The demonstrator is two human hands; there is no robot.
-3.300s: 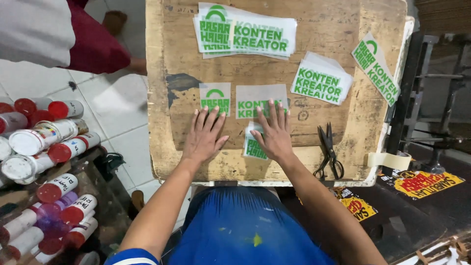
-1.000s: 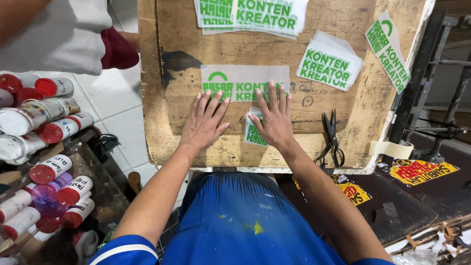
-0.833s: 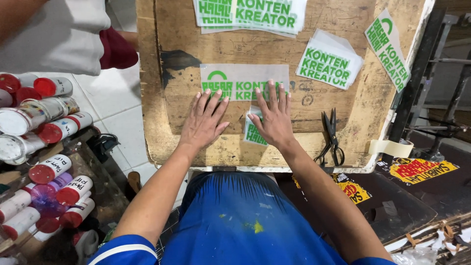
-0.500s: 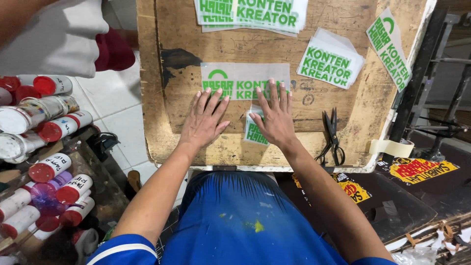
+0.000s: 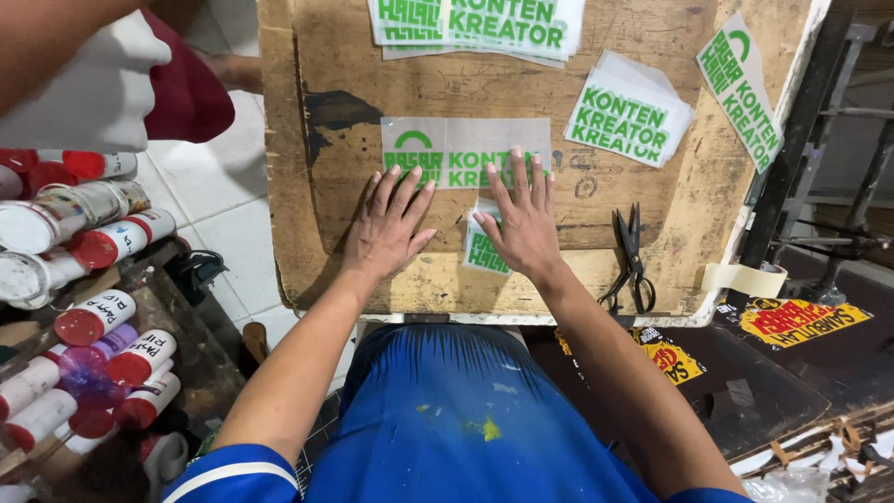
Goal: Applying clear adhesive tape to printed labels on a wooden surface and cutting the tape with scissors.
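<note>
Both hands flat, fingers spread, gripping nothing: left hand (image 5: 389, 226) & right hand (image 5: 521, 222) press on a clear rectangular sticker (image 5: 466, 152) w/ green lettering, mid-surface (image 5: 307, 186) (worn, scuffed wood). A small green sticker (image 5: 481, 250) lies by the right palm. More green-white stickers (image 5: 629, 119) top right; black scissors (image 5: 630, 256) right; red-capped spray cans (image 5: 88, 247) at left.
</note>
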